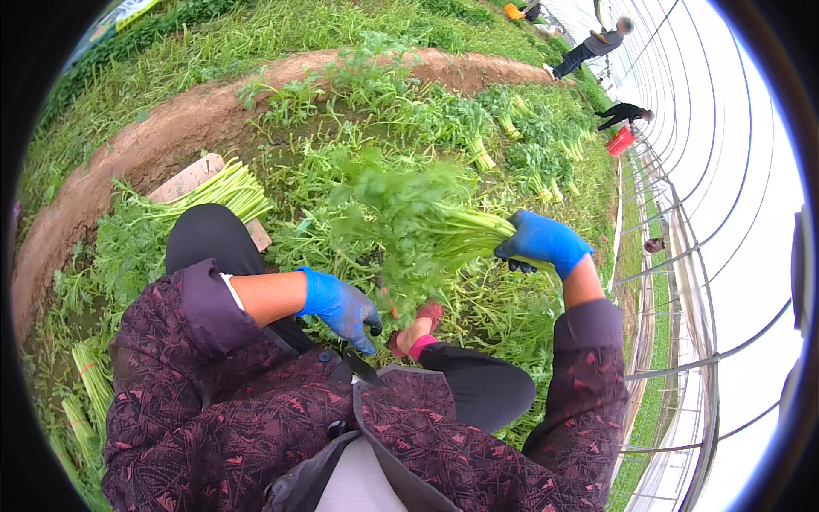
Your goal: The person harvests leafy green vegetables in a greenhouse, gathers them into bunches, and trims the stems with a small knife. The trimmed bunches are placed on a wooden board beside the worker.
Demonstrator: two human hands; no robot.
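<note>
My right hand [544, 242], in a blue glove, grips a bunch of leafy green stalks [473, 229] by the stem ends. The leaves point left and are blurred. My left hand [344, 312], also in a soiled blue glove, is low near my lap, fingers bent downward. A dark, pointed thing [361, 369] shows just below its fingertips; whether the hand touches it I cannot tell. By my left knee, a pile of cut stalks [233, 192] lies across a wooden board [189, 178]. Loose greens [320, 224] cover the ground ahead.
Tied bundles lie at the upper right [478, 153] and lower left [93, 377]. A bare soil ridge [192, 105] curves beyond the greens. Two people stand far off at upper right [592, 48] [624, 114], one beside a red crate [620, 141]. Greenhouse hoops [691, 249] rise on the right.
</note>
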